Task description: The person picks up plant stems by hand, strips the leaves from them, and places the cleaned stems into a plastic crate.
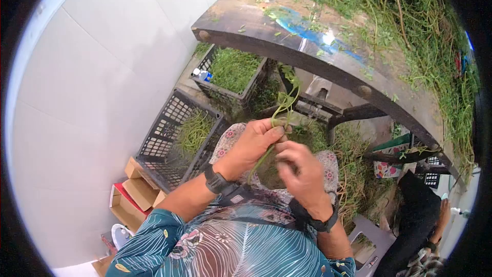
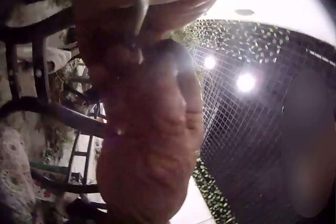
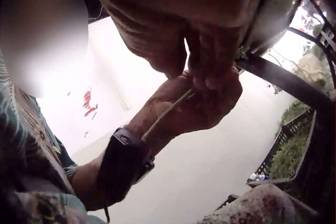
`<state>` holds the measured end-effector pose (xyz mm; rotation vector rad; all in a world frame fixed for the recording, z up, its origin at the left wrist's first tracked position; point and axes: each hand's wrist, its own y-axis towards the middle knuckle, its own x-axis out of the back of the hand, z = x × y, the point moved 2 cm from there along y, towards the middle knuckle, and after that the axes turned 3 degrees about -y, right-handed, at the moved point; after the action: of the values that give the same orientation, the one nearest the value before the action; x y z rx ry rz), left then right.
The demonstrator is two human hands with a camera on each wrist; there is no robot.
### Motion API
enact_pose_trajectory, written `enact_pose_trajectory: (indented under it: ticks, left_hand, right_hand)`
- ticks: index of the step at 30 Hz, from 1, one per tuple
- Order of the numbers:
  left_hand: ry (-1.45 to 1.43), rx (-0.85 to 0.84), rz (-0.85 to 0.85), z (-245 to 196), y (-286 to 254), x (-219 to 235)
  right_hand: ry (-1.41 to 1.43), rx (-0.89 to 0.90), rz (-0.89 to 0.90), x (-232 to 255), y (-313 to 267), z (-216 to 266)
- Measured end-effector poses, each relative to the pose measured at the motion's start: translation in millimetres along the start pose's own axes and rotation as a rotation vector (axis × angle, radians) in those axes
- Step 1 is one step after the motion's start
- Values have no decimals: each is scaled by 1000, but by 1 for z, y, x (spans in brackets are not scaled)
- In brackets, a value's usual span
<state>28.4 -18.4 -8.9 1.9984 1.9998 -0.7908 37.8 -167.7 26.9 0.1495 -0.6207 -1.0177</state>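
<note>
My left hand (image 1: 259, 141) pinches a leafy green stem (image 1: 287, 103) between thumb and fingers, above my lap. Its leafy top rises past the fingers, and the bare lower length (image 3: 167, 112) slants down below the hand toward the wrist. Close beside it is my right hand (image 1: 302, 172), blurred, its fingers bent toward the stem and its fingertips right at the left hand. In the right wrist view the right fingers overlap the left hand where the stem emerges; I cannot tell whether they grip it. The left wrist view shows mostly dark, close-up skin.
A curved wooden table (image 1: 230, 23) ahead bears a large heap of greens (image 1: 410, 25). Below stand a black crate (image 1: 166, 128) with green stems (image 1: 196, 132) and another crate (image 1: 245, 94) full of greens. Cardboard boxes (image 1: 138, 192) lie at left; cut stalks (image 1: 353, 164) cover the floor at right.
</note>
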Motion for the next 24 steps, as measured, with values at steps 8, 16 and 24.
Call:
enact_pose_trajectory:
  ticks: [8,16,24]
  left_hand:
    - [308,129,-60,8,-25,1]
    - [373,80,-37,-1,-33,-8]
    - [289,107,-20,-15,-36,-18]
  right_hand:
    - [330,-601,93,-7,-1,-33]
    - [676,-661,40,0,-2,-34]
    - [800,-662,2,6,-3,-30]
